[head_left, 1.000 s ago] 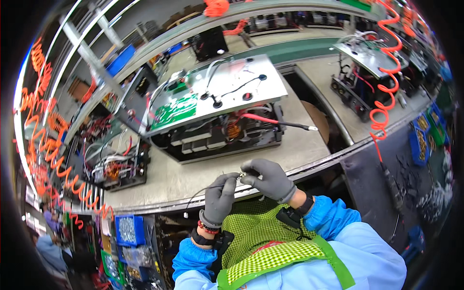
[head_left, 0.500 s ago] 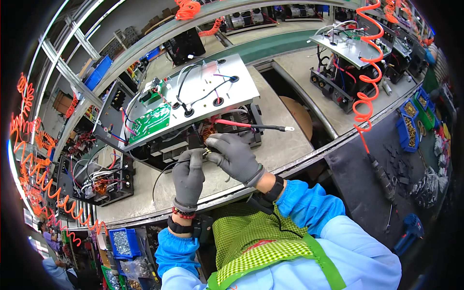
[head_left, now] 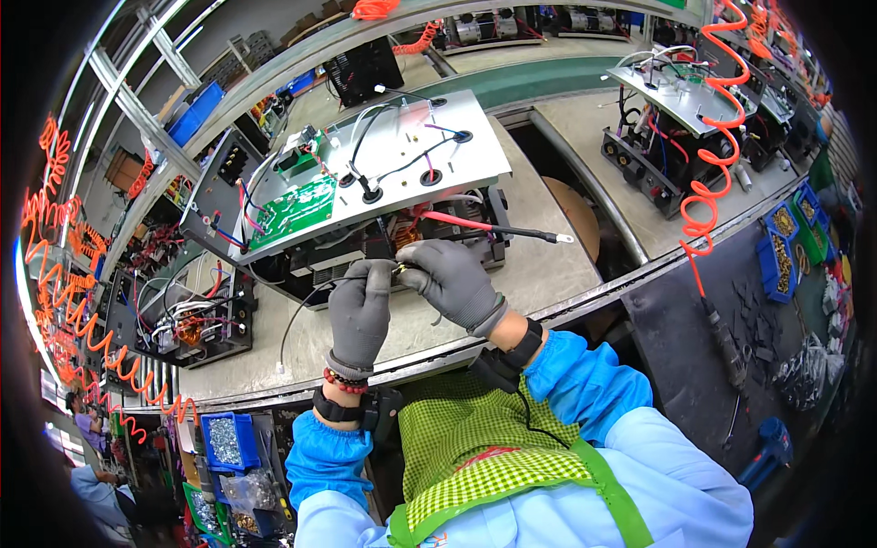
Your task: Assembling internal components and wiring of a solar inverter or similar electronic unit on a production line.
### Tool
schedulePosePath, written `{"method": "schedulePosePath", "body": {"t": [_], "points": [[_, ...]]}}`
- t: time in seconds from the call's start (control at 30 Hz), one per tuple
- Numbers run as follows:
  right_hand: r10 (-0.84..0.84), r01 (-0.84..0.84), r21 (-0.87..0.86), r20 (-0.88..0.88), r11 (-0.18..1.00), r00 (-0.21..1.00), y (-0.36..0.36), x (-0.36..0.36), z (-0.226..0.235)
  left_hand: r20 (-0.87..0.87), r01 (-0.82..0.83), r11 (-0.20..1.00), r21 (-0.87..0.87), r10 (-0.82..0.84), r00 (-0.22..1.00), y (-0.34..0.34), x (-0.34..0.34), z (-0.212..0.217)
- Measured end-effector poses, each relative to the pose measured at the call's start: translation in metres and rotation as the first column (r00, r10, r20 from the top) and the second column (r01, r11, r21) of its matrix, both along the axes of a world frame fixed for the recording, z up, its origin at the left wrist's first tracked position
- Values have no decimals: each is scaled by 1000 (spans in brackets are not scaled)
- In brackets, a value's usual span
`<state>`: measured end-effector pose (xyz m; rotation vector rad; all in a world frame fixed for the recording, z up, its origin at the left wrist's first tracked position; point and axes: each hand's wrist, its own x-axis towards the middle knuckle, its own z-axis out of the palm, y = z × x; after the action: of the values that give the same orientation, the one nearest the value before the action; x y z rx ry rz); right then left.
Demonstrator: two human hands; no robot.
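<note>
My left hand (head_left: 359, 315), in a grey glove, pinches a thin dark cable (head_left: 290, 333) that hangs down beside it to a small white end. My gloved right hand (head_left: 452, 288) has thumb and fingers closed on the cable's other end, where a small yellowish tip (head_left: 400, 268) shows. Both hands meet in front of an open electrical unit. Its tilted silver metal panel (head_left: 402, 169) carries a green circuit board (head_left: 301, 205) and several wires. A thick red and black cable (head_left: 512, 229) with a ring lug sticks out above my right hand.
Another open unit (head_left: 192, 324) stands at the left, and one more (head_left: 671, 119) at the far right. A coiled orange hose (head_left: 703, 196) holds a power screwdriver (head_left: 728, 352) over the dark mat. Blue bins of screws (head_left: 227, 441) sit lower left, more bins (head_left: 776, 260) at right.
The view has shifted a little, so the unit and bench appear farther right. Both hands stay together on the cable, with only slight finger movement.
</note>
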<state>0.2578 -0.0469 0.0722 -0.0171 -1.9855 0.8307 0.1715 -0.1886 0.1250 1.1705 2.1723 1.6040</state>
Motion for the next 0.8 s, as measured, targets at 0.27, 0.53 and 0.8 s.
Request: {"method": "schedulePosePath", "body": {"t": [0.27,0.53,0.8], "points": [[59,-57,-23,65,998,996,6,-8,-3,-152,64,995,-77,-75,986,3,-5,16],[279,-293,-198,-96,935,956,13,35,-48,-7,319,849,-421,-354,935,18,-23,38],[258,-270,-225,-78,936,963,12,49,-96,864,533,775,339,-481,150,98,33,9]]}}
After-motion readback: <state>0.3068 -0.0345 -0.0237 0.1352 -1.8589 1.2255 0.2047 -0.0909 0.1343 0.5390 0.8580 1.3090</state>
